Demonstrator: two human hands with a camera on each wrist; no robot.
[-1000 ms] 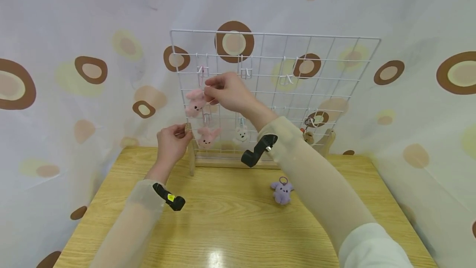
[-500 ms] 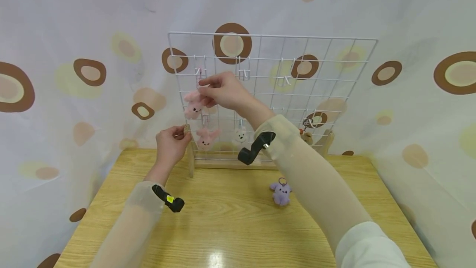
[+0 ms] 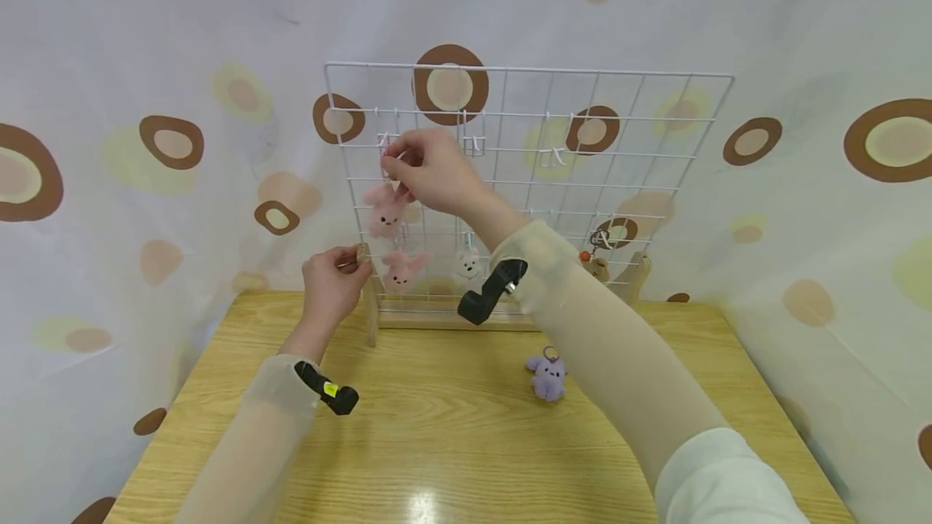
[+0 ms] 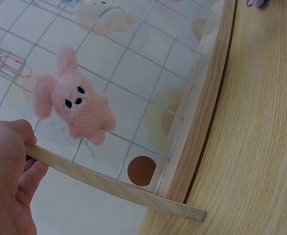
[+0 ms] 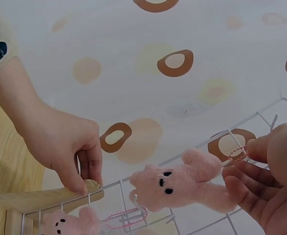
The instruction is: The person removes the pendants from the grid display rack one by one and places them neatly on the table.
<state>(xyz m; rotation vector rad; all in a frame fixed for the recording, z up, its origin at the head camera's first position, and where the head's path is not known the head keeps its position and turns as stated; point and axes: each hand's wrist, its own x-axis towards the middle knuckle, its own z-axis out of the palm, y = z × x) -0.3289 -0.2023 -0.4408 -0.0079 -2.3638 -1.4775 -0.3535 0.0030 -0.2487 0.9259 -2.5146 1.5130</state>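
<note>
The right hand (image 3: 435, 173) pinches the pink chain (image 5: 237, 154) of the upper pink plush (image 3: 386, 213), left on the wire grid (image 3: 553, 69) — the left hand (image 3: 331, 288) grips the wooden post (image 4: 109, 179) there.

No legible lettering, brands or numbers; yellow sticker (image 3: 331, 389) on black wrist camera (image 3: 345, 402), near left of scene, too small to read.

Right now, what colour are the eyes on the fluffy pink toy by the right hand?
The fluffy pink toy has black eyes, clearest in the right wrist view.
</note>
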